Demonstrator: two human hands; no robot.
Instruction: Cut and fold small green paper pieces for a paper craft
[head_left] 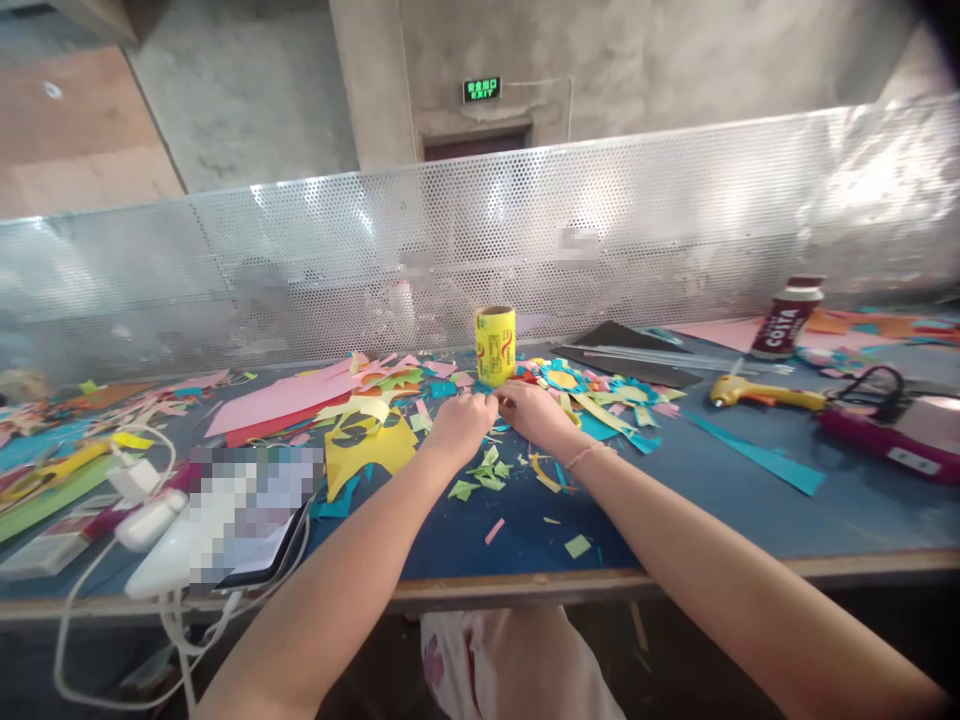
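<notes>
Two bare hands meet at the middle of a blue tabletop (825, 520) strewn with cut paper. The left hand (461, 425) and right hand (534, 412) touch fingertip to fingertip, fingers curled in and drawn narrow; whether anything is pinched between them is too small to tell. A thin bracelet (585, 455) circles the right wrist.

Green scraps (484, 475) lie on the tabletop just under and in front of the hands, with more coloured scraps spread around them. A yellow roll (495, 345) stands upright just behind the fingertips. A yellow sheet (367, 445) with shapes cut out lies just left of the left hand, and a pink sheet (281, 400) lies beyond it.

Well apart to the right are a yellow glue gun (765, 393) lying on its side and a dark bottle (787, 318) standing upright. White chargers and cables (139, 500) sit near the left front edge. A perforated metal screen (525, 230) runs along the back of the tabletop, with a green exit sign (481, 89) on the concrete wall behind.
</notes>
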